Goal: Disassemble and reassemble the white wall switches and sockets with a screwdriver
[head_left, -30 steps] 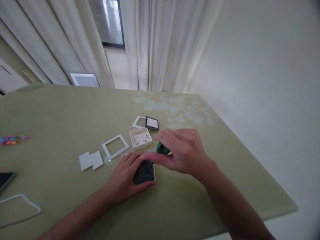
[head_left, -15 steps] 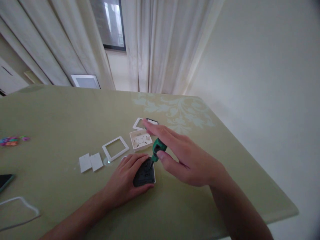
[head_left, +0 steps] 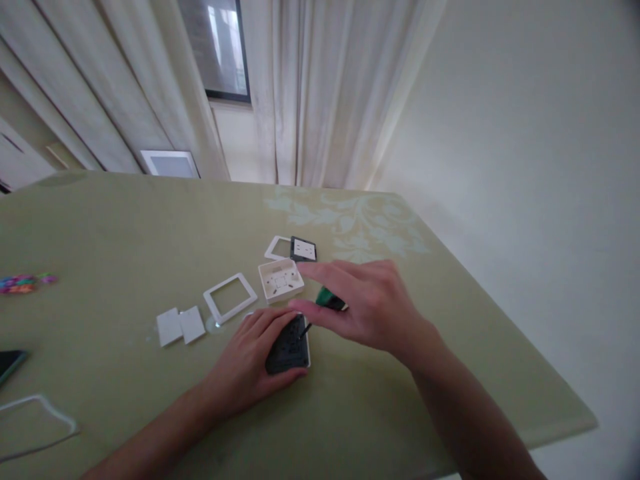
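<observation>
My left hand [head_left: 253,353] is wrapped round the left side of a dark switch module [head_left: 287,350] with a white edge, holding it against the table. A green-handled screwdriver [head_left: 330,299] sits in my right hand [head_left: 373,303], its handle partly hidden by the fingers. Its thin shaft slants down to the back of the module, where the tip appears to touch. Just beyond them stands an open white mounting box [head_left: 281,280]. Behind the box lie a socket module [head_left: 303,249] with a white face and a white frame [head_left: 277,249].
A larger white frame [head_left: 231,298] and two white cover plates [head_left: 181,325] lie left of my hands. Farther left are colourful small pieces [head_left: 23,284], a dark flat device [head_left: 11,363] and a white cable [head_left: 50,400]. A wall borders the table's right side.
My right hand has shifted its grip, and the screwdriver handle now leans further right. The socket module behind the fingers has come into view. My left hand stays in place.
</observation>
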Action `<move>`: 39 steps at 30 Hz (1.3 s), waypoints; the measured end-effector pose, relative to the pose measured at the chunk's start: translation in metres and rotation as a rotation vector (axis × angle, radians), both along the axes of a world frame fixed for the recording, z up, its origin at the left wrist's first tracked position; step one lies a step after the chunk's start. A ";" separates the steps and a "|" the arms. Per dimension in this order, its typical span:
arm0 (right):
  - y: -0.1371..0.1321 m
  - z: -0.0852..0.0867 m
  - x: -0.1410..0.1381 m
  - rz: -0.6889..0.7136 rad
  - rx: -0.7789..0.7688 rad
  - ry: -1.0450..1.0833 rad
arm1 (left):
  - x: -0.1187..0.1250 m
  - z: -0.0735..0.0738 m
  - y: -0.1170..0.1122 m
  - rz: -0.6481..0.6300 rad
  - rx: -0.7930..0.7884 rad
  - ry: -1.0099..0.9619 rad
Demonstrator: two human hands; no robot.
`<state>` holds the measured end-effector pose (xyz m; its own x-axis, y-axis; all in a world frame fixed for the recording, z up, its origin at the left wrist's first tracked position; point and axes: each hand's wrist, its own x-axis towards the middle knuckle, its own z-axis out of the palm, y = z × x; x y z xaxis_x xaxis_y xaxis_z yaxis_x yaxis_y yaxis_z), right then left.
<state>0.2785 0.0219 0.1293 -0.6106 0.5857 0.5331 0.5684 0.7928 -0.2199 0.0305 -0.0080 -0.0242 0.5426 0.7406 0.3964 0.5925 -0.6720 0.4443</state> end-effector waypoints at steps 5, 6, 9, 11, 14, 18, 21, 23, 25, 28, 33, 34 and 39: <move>-0.002 0.003 -0.001 0.008 -0.129 -0.016 | 0.001 0.000 0.000 -0.001 -0.025 0.000; -0.002 0.005 0.000 0.080 -0.222 -0.001 | 0.001 0.000 0.000 -0.004 -0.034 -0.006; -0.002 0.005 -0.001 0.159 -0.228 0.026 | 0.001 0.000 -0.001 -0.004 -0.032 -0.016; -0.002 -0.001 -0.003 0.064 0.004 0.012 | 0.000 0.000 0.000 -0.001 -0.026 -0.022; -0.004 -0.003 -0.007 0.030 0.129 -0.009 | -0.003 0.003 0.001 -0.034 -0.060 -0.027; -0.007 0.006 -0.006 0.217 -0.211 0.053 | -0.007 0.007 0.004 -0.074 -0.148 -0.013; -0.003 0.004 -0.006 0.146 -0.116 0.100 | -0.006 0.007 0.005 -0.066 -0.164 -0.032; 0.000 0.000 -0.006 0.073 0.004 0.112 | -0.006 0.005 0.005 -0.062 -0.164 -0.036; 0.002 -0.001 -0.006 0.083 -0.024 0.120 | -0.006 0.003 0.004 -0.060 -0.162 -0.028; 0.002 0.001 -0.005 0.171 -0.191 0.156 | -0.006 0.002 0.004 -0.053 -0.149 -0.019; 0.002 -0.001 -0.006 0.135 -0.039 0.168 | -0.005 0.004 0.004 -0.054 -0.148 -0.003; 0.001 -0.001 -0.006 0.141 -0.033 0.161 | -0.004 0.004 0.004 -0.055 -0.147 -0.003; 0.001 -0.001 -0.008 0.195 -0.110 0.191 | -0.004 0.004 0.005 -0.050 -0.149 -0.008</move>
<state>0.2704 0.0229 0.1285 -0.6118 0.5277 0.5893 0.3475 0.8485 -0.3990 0.0264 -0.0034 -0.0206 0.5773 0.7638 0.2885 0.5559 -0.6265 0.5463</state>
